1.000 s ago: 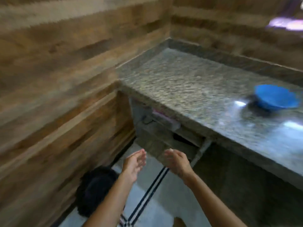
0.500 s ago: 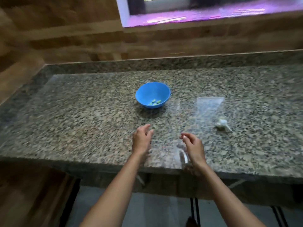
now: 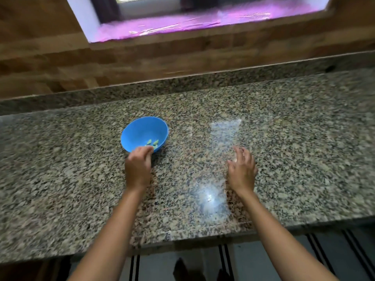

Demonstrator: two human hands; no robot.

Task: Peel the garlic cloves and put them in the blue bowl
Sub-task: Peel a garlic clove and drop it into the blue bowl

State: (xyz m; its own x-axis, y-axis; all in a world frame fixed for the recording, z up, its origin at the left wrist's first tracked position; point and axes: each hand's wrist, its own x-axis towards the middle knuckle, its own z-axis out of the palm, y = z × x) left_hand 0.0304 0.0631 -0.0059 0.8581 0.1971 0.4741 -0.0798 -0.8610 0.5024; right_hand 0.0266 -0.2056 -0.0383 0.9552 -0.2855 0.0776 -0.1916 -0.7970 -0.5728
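Both hands have advanced over the granite countertop [image 3: 304, 159] since half a second ago: left hand [image 3: 138, 167] now at the near rim of the blue bowl [image 3: 142, 131], fingers bunched, contents if any not discernible; right hand [image 3: 242, 169] spread, fingers relaxed, over the spot where the unpeeled garlic lay, which is now hidden. Bowl holds a few peeled cloves [image 3: 152, 142], tinted greenish-blue. Judged partway: some cloves in, garlic remaining to peel. Surroundings: wood-panelled wall [image 3: 182, 61], window ledge lit purple [image 3: 182, 23]. Nothing obstructs either reach.
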